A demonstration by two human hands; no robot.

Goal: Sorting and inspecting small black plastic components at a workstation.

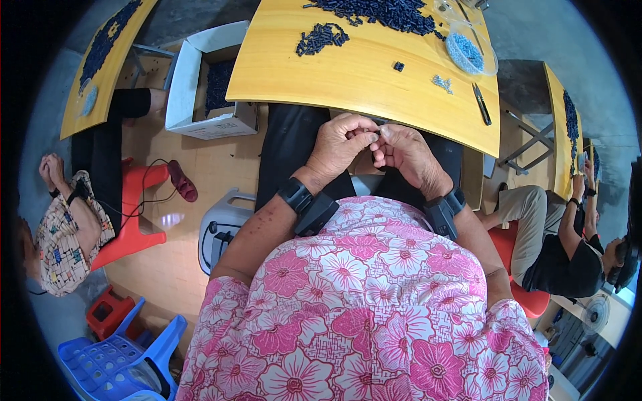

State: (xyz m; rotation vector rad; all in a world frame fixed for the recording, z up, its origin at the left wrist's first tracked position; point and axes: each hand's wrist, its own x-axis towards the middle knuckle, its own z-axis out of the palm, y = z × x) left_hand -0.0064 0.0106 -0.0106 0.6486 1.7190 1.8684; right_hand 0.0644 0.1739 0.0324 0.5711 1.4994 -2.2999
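Note:
My left hand (341, 144) and my right hand (408, 155) meet just in front of the table's near edge, above my lap. Both are closed, thumbs and fingers pinching together on a small dark piece (378, 131) that is mostly hidden by the fingertips. On the yellow table (281, 73) lies a big pile of small dark blue pieces (381, 12), with a smaller heap (322, 39) to its left. A couple of dark pieces (398, 66) sit apart, close to a little cluster of clear bits (443, 83). Black-handled snips (481, 105) rest near the right edge.
A clear bowl (493, 61) of pale blue bits stands at the table's right side. Left of the table, a white carton (180, 107) on the floor holds dark pieces. People sit at other tables on both sides. A blue plastic chair (110, 354) stands at lower left.

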